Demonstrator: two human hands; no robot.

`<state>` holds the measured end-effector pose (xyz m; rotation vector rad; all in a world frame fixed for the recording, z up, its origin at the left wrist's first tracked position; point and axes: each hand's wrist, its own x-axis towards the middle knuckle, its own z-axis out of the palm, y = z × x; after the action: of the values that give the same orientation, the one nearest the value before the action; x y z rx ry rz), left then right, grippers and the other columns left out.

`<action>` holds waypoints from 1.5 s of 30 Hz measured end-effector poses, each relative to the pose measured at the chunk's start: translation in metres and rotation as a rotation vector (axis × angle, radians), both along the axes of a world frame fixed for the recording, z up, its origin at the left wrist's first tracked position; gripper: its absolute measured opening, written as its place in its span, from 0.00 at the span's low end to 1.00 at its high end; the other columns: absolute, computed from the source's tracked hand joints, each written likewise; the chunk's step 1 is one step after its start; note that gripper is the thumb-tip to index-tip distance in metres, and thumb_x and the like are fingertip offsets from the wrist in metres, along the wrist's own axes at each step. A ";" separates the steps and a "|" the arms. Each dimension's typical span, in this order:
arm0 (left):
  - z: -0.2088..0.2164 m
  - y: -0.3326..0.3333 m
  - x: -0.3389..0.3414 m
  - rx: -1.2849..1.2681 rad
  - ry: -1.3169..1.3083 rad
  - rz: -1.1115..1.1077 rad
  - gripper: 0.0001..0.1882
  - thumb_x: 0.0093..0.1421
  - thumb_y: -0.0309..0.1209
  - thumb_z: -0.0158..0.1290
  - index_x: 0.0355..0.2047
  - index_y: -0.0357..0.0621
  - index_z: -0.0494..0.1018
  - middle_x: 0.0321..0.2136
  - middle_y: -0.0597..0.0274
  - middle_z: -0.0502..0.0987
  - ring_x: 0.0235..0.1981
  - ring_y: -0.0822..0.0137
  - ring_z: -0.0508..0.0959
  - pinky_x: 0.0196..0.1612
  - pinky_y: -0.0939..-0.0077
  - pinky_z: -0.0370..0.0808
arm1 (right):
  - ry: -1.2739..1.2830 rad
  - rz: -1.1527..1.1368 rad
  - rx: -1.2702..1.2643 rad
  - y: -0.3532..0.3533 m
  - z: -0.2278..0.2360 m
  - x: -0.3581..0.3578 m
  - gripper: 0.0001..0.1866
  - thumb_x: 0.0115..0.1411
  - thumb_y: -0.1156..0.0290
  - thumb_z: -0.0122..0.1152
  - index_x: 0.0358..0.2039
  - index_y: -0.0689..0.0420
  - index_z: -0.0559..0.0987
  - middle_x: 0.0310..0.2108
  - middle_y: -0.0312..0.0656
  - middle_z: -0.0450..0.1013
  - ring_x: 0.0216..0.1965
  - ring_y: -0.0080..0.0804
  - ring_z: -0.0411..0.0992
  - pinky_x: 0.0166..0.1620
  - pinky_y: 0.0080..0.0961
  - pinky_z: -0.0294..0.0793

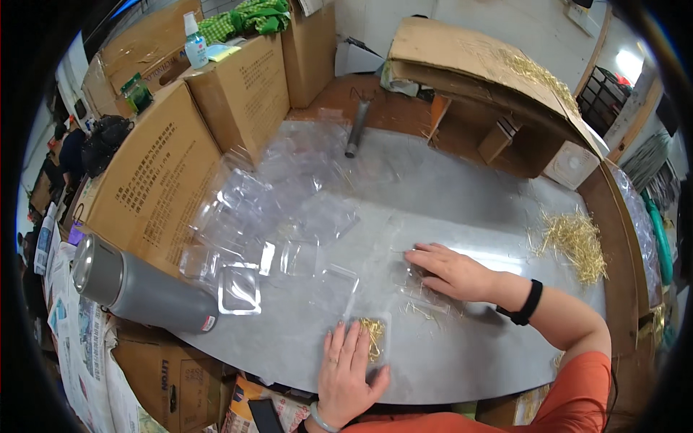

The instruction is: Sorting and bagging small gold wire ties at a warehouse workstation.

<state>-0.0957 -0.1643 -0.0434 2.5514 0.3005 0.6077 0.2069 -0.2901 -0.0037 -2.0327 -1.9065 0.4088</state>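
Observation:
My left hand (348, 372) lies at the table's near edge with its fingers stretched out, resting against a small clear plastic tray. Thin gold-coloured metal pieces (373, 339), like pins, fill part of that tray. Further right, my right hand (458, 273) rests palm down, fingers extended, over another clear plastic tray (422, 289) and hides part of it. A few loose gold pieces (420, 310) lie just in front of that tray. Between the hands and slightly left is a clear plastic shell (336, 287).
Many clear plastic shells (289, 180) are heaped on the left of the grey table (462, 361). A pile of gold pieces (577, 245) lies at the right. Cardboard boxes (162, 180) wall the left side; a grey flask (144, 285) leans there. An open cardboard box (491, 86) stands behind.

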 end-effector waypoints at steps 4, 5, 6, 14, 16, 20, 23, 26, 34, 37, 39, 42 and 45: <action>-0.001 0.001 0.002 -0.010 -0.005 -0.047 0.39 0.53 0.38 0.62 0.62 0.27 0.67 0.64 0.39 0.67 0.68 0.37 0.62 0.69 0.39 0.58 | 0.078 -0.209 -0.013 -0.050 0.013 -0.023 0.26 0.66 0.67 0.60 0.64 0.56 0.71 0.57 0.54 0.73 0.60 0.55 0.71 0.62 0.42 0.71; -0.001 0.000 0.000 -0.023 0.001 -0.056 0.40 0.53 0.38 0.62 0.62 0.27 0.66 0.65 0.38 0.67 0.68 0.37 0.62 0.69 0.39 0.58 | 0.088 -0.263 -0.029 -0.057 0.013 -0.030 0.25 0.66 0.68 0.61 0.62 0.57 0.72 0.55 0.54 0.74 0.58 0.54 0.72 0.60 0.42 0.73; 0.000 0.001 -0.001 -0.027 -0.003 -0.065 0.40 0.53 0.38 0.62 0.63 0.27 0.66 0.65 0.38 0.66 0.69 0.37 0.62 0.69 0.40 0.58 | 0.089 -0.317 -0.036 -0.062 0.019 -0.034 0.24 0.65 0.68 0.62 0.61 0.57 0.73 0.53 0.53 0.75 0.55 0.53 0.73 0.58 0.42 0.74; -0.001 -0.004 -0.005 -0.003 -0.072 0.045 0.39 0.55 0.35 0.62 0.65 0.32 0.65 0.63 0.39 0.64 0.64 0.38 0.63 0.67 0.44 0.61 | 0.235 -0.607 0.010 -0.085 0.021 -0.054 0.13 0.59 0.75 0.63 0.45 0.61 0.81 0.39 0.47 0.77 0.39 0.43 0.77 0.44 0.36 0.79; -0.004 -0.004 -0.005 -0.010 -0.089 0.053 0.38 0.56 0.33 0.62 0.65 0.32 0.65 0.63 0.39 0.65 0.63 0.38 0.64 0.66 0.46 0.63 | 0.307 -0.655 0.072 -0.089 0.033 -0.059 0.13 0.59 0.76 0.62 0.45 0.61 0.81 0.37 0.46 0.78 0.36 0.41 0.77 0.43 0.35 0.78; -0.006 -0.005 -0.008 -0.013 -0.123 0.040 0.38 0.56 0.31 0.63 0.65 0.33 0.65 0.62 0.41 0.66 0.62 0.40 0.68 0.64 0.51 0.67 | 0.159 -0.596 0.189 -0.099 0.047 -0.066 0.11 0.58 0.77 0.63 0.43 0.60 0.81 0.35 0.44 0.76 0.36 0.42 0.76 0.40 0.35 0.78; -0.007 -0.002 -0.009 -0.071 -0.154 -0.038 0.38 0.55 0.30 0.65 0.65 0.33 0.65 0.62 0.42 0.68 0.62 0.41 0.71 0.63 0.54 0.70 | -0.172 -0.431 0.273 -0.109 0.044 -0.071 0.10 0.57 0.77 0.62 0.41 0.59 0.80 0.33 0.42 0.73 0.36 0.41 0.74 0.39 0.35 0.77; -0.004 -0.003 -0.010 -0.122 -0.145 -0.052 0.38 0.54 0.29 0.65 0.65 0.34 0.66 0.62 0.42 0.69 0.62 0.42 0.72 0.63 0.56 0.71 | -0.585 -0.137 0.286 -0.114 0.040 -0.079 0.12 0.55 0.73 0.58 0.41 0.55 0.78 0.33 0.41 0.69 0.37 0.38 0.72 0.40 0.33 0.75; -0.008 -0.005 -0.006 -0.069 -0.159 -0.027 0.36 0.55 0.28 0.64 0.64 0.33 0.67 0.62 0.42 0.69 0.63 0.42 0.72 0.64 0.57 0.71 | 0.117 -0.664 0.530 -0.080 0.008 0.015 0.08 0.60 0.78 0.64 0.41 0.59 0.79 0.33 0.39 0.75 0.34 0.35 0.75 0.37 0.29 0.76; -0.009 -0.004 -0.007 -0.080 -0.152 -0.036 0.35 0.56 0.29 0.64 0.64 0.34 0.67 0.62 0.43 0.69 0.63 0.42 0.70 0.64 0.55 0.70 | 0.700 -0.798 0.371 -0.049 0.005 0.045 0.08 0.65 0.76 0.63 0.44 0.61 0.79 0.34 0.37 0.76 0.33 0.28 0.74 0.36 0.26 0.76; -0.008 -0.003 -0.006 -0.092 -0.146 -0.046 0.35 0.56 0.30 0.63 0.64 0.34 0.67 0.62 0.43 0.69 0.64 0.42 0.69 0.65 0.54 0.69 | 0.825 -0.808 0.215 -0.026 0.001 0.055 0.11 0.67 0.75 0.62 0.48 0.63 0.78 0.35 0.35 0.75 0.34 0.24 0.73 0.38 0.25 0.76; -0.005 -0.006 -0.005 -0.122 -0.131 -0.061 0.35 0.56 0.30 0.63 0.63 0.34 0.68 0.62 0.43 0.69 0.65 0.41 0.68 0.66 0.53 0.68 | 1.029 -0.717 0.178 0.008 -0.015 0.054 0.16 0.68 0.73 0.61 0.55 0.63 0.77 0.43 0.40 0.78 0.43 0.30 0.76 0.48 0.29 0.78; -0.003 -0.004 -0.005 -0.108 -0.118 -0.060 0.33 0.57 0.29 0.62 0.63 0.35 0.68 0.62 0.43 0.67 0.67 0.39 0.64 0.68 0.48 0.63 | 0.679 -0.563 0.308 0.021 -0.008 0.033 0.23 0.70 0.69 0.58 0.64 0.61 0.72 0.56 0.46 0.76 0.56 0.37 0.74 0.61 0.33 0.72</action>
<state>-0.1012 -0.1688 -0.0468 2.4012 0.2095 0.6970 0.2403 -0.2687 -0.0115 -1.7984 -0.8946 0.5251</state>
